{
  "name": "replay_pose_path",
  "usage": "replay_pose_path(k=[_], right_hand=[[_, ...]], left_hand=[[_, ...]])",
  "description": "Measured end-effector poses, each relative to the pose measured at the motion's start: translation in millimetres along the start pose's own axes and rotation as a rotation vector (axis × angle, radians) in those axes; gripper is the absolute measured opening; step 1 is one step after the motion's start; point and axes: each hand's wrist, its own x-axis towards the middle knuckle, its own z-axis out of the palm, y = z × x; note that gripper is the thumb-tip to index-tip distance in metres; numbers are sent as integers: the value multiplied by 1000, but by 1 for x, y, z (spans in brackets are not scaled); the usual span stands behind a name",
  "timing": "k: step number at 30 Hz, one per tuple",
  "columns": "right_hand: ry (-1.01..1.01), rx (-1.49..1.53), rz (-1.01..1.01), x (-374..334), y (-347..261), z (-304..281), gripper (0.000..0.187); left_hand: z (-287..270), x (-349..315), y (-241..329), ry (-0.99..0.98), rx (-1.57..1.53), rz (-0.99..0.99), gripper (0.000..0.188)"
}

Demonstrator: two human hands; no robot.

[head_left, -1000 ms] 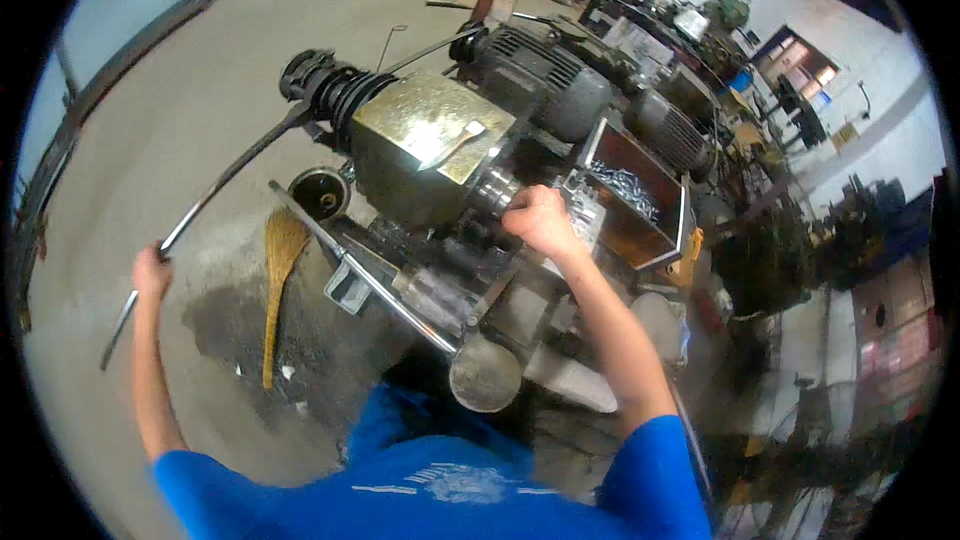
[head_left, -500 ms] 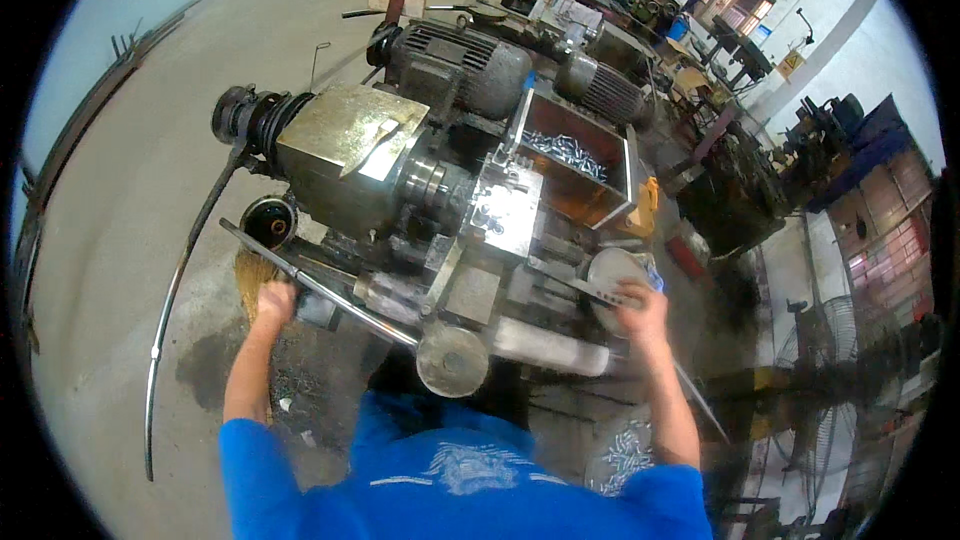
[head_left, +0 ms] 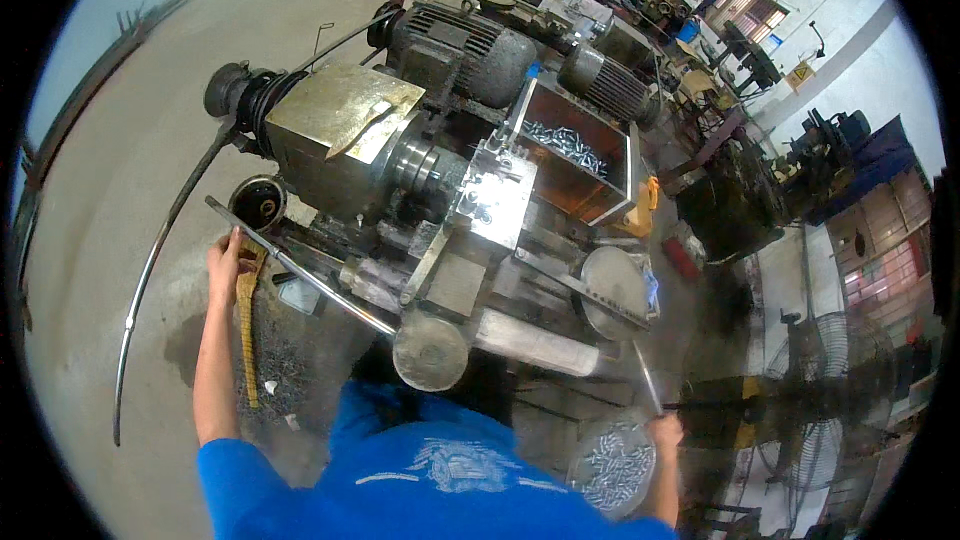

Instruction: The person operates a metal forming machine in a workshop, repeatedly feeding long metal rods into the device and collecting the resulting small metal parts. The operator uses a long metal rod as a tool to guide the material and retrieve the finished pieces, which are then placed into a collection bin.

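Observation:
My left hand [head_left: 227, 258] is beside the long metal lever [head_left: 305, 275] at the machine's left, thumb up and fingers curled. What they hold, if anything, is hidden. Just right of it a narrow straw-coloured thing [head_left: 247, 330] reaches down to the floor. Low on the right, my right hand [head_left: 665, 430] is closed round the lower end of a metal rod handle [head_left: 648, 378]. Next to that hand, a round bowl [head_left: 575, 470] holds many small shiny metal pins [head_left: 618, 465]. The machine's bright tool block [head_left: 497, 195] stands before the spindle [head_left: 420, 162].
Behind the tool block, an open metal box [head_left: 580, 195] contains many more pins. A pale flat tool [head_left: 358, 130] lies on the headstock cover [head_left: 335, 105]. A long rod [head_left: 150, 290] slants down at the left; a large fan [head_left: 835, 370] stands at the right.
My right hand has left the flat drilled bar and moved down to the rod handle, which now stands steeper and further left. My left hand has moved up and left.

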Motion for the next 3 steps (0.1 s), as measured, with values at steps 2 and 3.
replay_pose_path(k=[2,3], right_hand=[[185,725,-405,-59,-28,-29,44],[188,716,-395,-61,-23,-32,44]], left_hand=[[9,13,-11,-27,-2,-60,49],[22,33,-28,123,337,129,55]])
